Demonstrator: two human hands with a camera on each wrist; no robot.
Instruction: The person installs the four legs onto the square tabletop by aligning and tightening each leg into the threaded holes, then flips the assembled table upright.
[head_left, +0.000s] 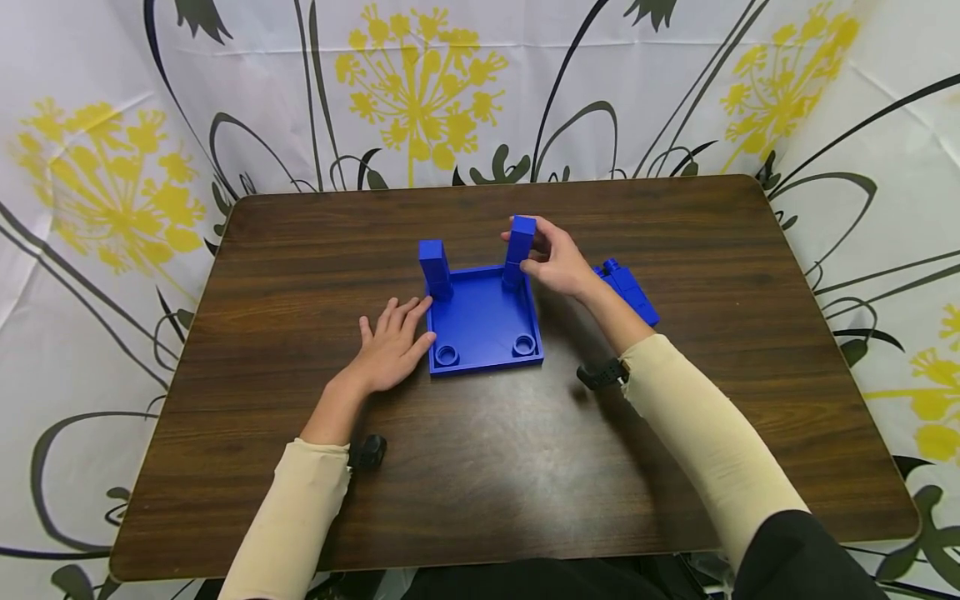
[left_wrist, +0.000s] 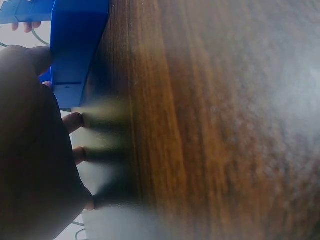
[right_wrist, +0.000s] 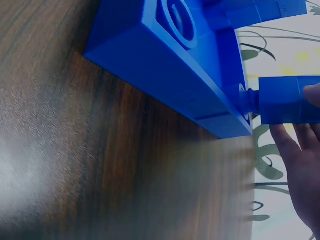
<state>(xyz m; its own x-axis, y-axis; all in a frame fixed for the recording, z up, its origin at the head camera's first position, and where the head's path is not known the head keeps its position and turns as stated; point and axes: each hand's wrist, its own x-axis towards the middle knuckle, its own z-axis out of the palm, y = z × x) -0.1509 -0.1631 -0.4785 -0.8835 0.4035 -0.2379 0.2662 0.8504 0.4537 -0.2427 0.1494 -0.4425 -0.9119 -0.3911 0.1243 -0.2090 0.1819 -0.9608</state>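
Note:
A blue square panel [head_left: 487, 327] with a raised rim lies on the table. Round sockets [head_left: 523, 345] show in its two near corners. One blue post [head_left: 434, 265] stands in the far left corner. At the far right corner my right hand [head_left: 562, 265] grips a second blue post [head_left: 521, 239] between thumb and fingers. In the right wrist view, the narrow end of this post [right_wrist: 280, 100] meets the corner socket, with a small gap below its block. My left hand [head_left: 386, 348] lies with spread fingers on the table, thumb and forefinger touching the panel's left side.
More blue posts [head_left: 628, 292] with knobbed ends lie to the right of the panel, partly behind the right forearm. The brown wooden table [head_left: 480, 467] reaches back to a white curtain [head_left: 285, 75] with yellow flowers. Each wrist wears a black strap device [head_left: 369, 452].

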